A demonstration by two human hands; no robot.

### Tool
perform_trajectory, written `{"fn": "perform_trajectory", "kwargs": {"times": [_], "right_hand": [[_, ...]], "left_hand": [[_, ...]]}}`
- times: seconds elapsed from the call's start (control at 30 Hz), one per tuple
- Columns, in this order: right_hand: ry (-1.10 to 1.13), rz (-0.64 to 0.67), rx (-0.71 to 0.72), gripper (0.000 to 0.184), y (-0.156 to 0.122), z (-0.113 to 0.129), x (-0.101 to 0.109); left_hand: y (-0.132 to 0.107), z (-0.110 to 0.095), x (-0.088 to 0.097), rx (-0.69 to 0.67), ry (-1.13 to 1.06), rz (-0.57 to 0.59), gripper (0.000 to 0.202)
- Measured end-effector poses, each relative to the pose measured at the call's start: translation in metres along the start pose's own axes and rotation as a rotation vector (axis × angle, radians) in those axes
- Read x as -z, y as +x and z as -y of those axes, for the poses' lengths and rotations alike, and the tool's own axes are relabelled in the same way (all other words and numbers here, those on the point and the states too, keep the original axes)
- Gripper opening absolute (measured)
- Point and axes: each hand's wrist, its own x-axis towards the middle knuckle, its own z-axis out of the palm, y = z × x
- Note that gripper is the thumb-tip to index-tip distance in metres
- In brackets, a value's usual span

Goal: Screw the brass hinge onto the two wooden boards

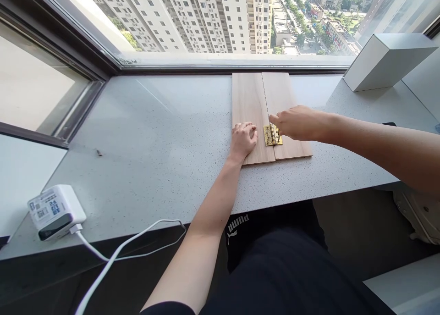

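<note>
1. Brass hinge: small, flat, lies across seam of boards, nr front edge. Prob. light, slippery; take by leaves or knuckle w/ fingertips.
2. R hand: fingers bunched, tips at hinge knuckle; pinch or not, can't tell.
3. L hand: palm down, fingers lightly curled, pressing L board.
4. 2 pale wood boards: thin, smooth, rectangular, side by side, prob. light, stiff; grip by edges.
5. Speckled grey stone sill beneath; white charger w/ cable at L.
6. Far R: white angular box. Beyond glass: high-rise towers.
</note>
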Motion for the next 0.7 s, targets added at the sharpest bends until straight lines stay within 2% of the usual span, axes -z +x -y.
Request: {"fn": "perform_trajectory", "kwargs": {"times": [0.07, 0.23, 0.37, 0.47, 0.57, 0.7], "right_hand": [[-0.023, -0.004, 0.010, 0.036, 0.002, -0.002, 0.002], [-0.088, 0.003, -0.073, 0.054, 0.012, 0.001, 0.008], [-0.095, 0.005, -0.163, 0.060, 0.013, 0.007, 0.006], [-0.044, -0.026, -0.139, 0.051, 0.008, 0.006, 0.002], [0.046, -0.018, -0.061, 0.051, 0.003, 0.001, 0.000], [-0.010, -0.003, -0.060, 0.044, 0.002, -0.001, 0.003]], "left_hand": [[0.000, 0.001, 0.000, -0.003, -0.006, -0.001, 0.030], [0.001, 0.001, 0.000, -0.003, -0.009, 0.004, 0.030], [0.001, 0.001, 0.000, 0.003, -0.009, 0.005, 0.029], [0.001, 0.000, 0.000, 0.005, -0.007, -0.003, 0.029], [0.001, 0.000, -0.001, -0.001, -0.008, -0.004, 0.030], [0.001, 0.002, -0.002, -0.008, -0.011, 0.007, 0.031]]}}
